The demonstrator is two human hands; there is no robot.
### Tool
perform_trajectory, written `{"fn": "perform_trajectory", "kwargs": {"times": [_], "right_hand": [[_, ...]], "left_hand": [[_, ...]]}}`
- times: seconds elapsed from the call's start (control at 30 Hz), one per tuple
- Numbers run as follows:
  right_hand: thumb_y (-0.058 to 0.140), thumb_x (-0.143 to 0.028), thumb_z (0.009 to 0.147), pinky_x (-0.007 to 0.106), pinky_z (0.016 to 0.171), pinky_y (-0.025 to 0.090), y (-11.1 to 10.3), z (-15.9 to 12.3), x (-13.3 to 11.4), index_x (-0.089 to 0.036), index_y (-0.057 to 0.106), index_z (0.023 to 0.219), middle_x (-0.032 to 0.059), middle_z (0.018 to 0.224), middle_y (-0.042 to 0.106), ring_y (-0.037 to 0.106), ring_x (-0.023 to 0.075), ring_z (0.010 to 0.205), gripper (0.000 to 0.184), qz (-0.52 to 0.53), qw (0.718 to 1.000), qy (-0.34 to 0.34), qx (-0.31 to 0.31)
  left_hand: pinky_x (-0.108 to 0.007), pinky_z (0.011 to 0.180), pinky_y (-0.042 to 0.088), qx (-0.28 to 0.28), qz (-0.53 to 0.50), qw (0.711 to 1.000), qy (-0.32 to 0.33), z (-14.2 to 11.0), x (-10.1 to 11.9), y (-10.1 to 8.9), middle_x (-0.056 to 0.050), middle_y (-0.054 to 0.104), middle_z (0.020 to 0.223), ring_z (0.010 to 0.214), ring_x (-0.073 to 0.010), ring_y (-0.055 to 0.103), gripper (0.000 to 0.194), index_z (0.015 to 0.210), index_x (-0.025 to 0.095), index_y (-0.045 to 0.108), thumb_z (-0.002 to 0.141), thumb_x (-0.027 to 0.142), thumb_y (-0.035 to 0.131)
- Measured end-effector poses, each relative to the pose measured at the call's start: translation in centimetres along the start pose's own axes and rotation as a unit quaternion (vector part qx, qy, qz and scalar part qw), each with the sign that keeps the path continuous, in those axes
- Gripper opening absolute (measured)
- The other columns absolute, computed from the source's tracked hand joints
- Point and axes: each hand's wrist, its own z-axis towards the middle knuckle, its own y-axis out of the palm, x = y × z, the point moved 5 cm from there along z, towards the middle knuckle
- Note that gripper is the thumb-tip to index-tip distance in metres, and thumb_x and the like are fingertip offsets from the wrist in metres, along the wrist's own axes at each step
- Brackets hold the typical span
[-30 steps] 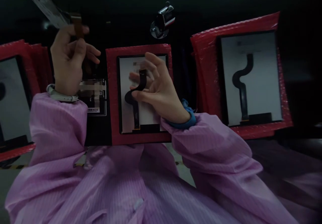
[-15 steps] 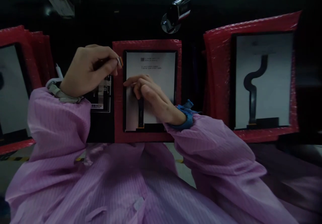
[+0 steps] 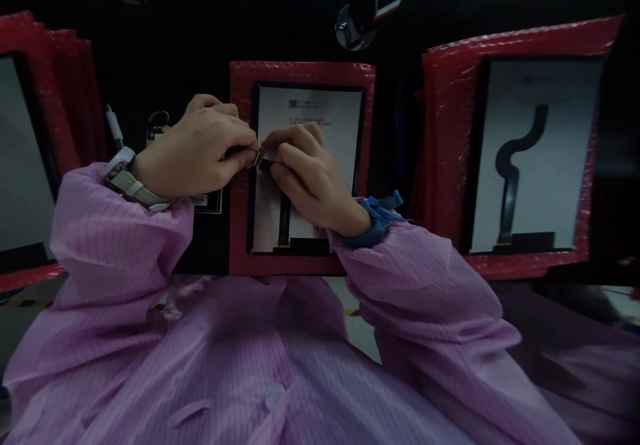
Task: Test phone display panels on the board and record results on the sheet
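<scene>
Left hand [image 3: 200, 148] pinches a connector [image 3: 259, 159], right hand [image 3: 313, 178] nips the ribbon [image 3: 284, 222] by its end right beside it, just left of centre! Beneath, mid-frame, a panel [image 3: 335, 145] lies on a red sleeve [image 3: 240, 232]; others top sleeve stacks [image 3: 445, 145] at far left and right.

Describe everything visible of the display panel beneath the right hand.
The display panel is a rectangle with a pale grey, smooth-looking face and thin black border. Small print and a square code sit near its far edge; a black strip runs along part of the near edge, where a black flex cable starts. It lies flat on red plastic sheeting. The right hand covers part of it; contact between them is unclear.
</scene>
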Motion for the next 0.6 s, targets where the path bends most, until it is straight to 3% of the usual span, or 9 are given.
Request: {"fn": "perform_trajectory", "kwargs": {"times": [0.33, 0.6], "right_hand": [[0.036, -0.026, 0.102, 0.056, 0.105, 0.043, 0.2, 0.1, 0.2, -0.023, 0.055, 0.088, 0.0091, 0.114, 0.062, 0.054, 0.0263, 0.110, 0.024, -0.007, 1.000, 0.006, -0.009], [0.034, -0.033, 0.103, 0.060, 0.106, 0.041, 0.4, 0.0, -0.4, -0.024, 0.058, 0.095, 0.0092, 0.120, 0.060, 0.052, 0.0280, 0.115, 0.026, -0.006, 0.999, -0.010, -0.034]], "left_hand": [[-0.059, 0.110, 0.035, -0.003, 0.026, 0.999, 0.030, -0.2, 0.7, 0.2, 0.000, 0.062, 0.069, 0.086, -0.0248, 0.065, 0.022, 0.064, 0.023, 0.062, 0.083, 0.030, 0.054], [-0.064, 0.109, 0.037, 0.043, -0.093, 0.994, -0.046, -0.2, -1.1, 1.3, -0.001, 0.057, 0.064, 0.096, -0.0317, 0.066, 0.022, 0.058, 0.024, 0.063, 0.079, 0.033, 0.063]]}}
